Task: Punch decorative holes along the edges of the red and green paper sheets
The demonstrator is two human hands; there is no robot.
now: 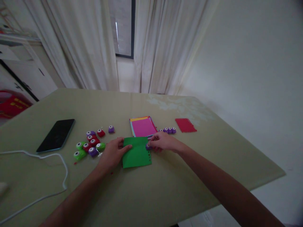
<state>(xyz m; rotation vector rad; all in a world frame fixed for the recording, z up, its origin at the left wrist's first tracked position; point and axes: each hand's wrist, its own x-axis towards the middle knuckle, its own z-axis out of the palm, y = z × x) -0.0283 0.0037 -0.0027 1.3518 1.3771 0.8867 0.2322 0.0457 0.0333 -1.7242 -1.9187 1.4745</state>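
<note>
My left hand [115, 151] grips a sheet of green paper [136, 154] by its left edge, thumb on top and the other fingers beneath or behind. Small holes run down the paper's right edge. At the upper part of that edge, my right hand [161, 141] pinches a small purple craft punch [148, 146] against the paper; my fingers partly cover it. Just beyond the right hand, several purple punches [169, 130] stand in a row. Left of my left hand lies a cluster of red, green and purple punches [87, 147], each with a white, eye-like round top.
A stack of coloured paper topped by a pink sheet [144, 127] lies behind the green paper. Farther right is a red sheet [185, 125] with punched edges. A black tablet [56, 135] and a white cable [63, 164] are on the left of the table [189, 183].
</note>
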